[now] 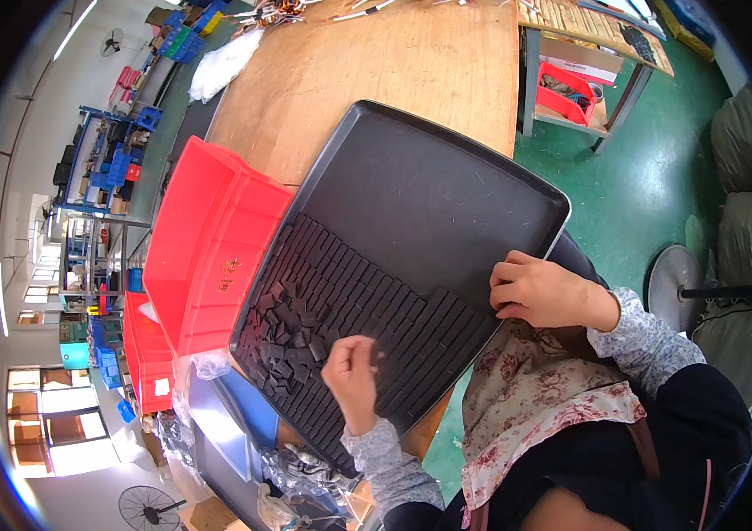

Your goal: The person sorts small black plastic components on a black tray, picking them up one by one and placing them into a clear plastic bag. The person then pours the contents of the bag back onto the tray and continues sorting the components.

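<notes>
A large black tray [429, 177] lies tilted across the table's near edge. Small black rectangular pieces [367, 301] fill its near left part in tight rows. On top of them, toward the left, is a loose heap of similar black pieces [283, 327]. My left hand [354, 376] hovers just right of the heap, fingers curled together and slightly blurred; whatever they pinch cannot be made out. Over the tray's right rim, near the end of the rows, my right hand [539, 290] is closed with its fingertips together. Anything between those fingertips is hidden.
A red plastic bin [208, 248] stands against the tray's left side, with another red bin [147, 358] beyond it. The wooden table [429, 62] extends behind the tray, with wires at its far end. To the right are a workbench [606, 35] and a round-based metal stand [672, 283].
</notes>
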Motion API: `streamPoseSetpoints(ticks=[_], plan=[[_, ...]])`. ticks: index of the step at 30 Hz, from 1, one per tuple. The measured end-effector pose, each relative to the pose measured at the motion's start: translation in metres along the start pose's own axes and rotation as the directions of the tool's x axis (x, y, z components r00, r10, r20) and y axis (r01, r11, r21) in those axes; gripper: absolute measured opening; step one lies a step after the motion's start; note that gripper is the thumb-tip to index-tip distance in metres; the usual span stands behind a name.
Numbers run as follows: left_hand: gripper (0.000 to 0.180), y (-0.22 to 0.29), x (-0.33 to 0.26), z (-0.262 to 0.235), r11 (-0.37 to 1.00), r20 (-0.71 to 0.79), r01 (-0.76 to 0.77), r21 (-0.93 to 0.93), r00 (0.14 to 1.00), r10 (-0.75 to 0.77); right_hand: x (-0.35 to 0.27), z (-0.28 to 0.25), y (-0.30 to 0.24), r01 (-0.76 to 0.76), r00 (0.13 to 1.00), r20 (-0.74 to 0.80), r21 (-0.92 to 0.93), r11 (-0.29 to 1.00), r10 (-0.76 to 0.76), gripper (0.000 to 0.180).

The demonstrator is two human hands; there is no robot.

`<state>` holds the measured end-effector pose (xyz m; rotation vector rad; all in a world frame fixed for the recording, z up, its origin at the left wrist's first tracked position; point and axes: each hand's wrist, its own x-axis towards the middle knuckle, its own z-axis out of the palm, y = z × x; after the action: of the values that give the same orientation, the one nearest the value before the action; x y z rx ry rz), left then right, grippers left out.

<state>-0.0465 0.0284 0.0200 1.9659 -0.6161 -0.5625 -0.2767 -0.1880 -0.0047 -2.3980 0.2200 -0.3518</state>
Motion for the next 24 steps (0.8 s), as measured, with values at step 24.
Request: streamPoseSetpoints(ticks=[24], plan=[[0.044, -0.004, -0.003, 0.053, 0.925, 0.445, 0.076, -0.372, 0.889, 0.106, 0.05, 0.044, -0.028, -0.131, 0.964, 0.078, 0.971, 0.198, 0.253, 0.008]])
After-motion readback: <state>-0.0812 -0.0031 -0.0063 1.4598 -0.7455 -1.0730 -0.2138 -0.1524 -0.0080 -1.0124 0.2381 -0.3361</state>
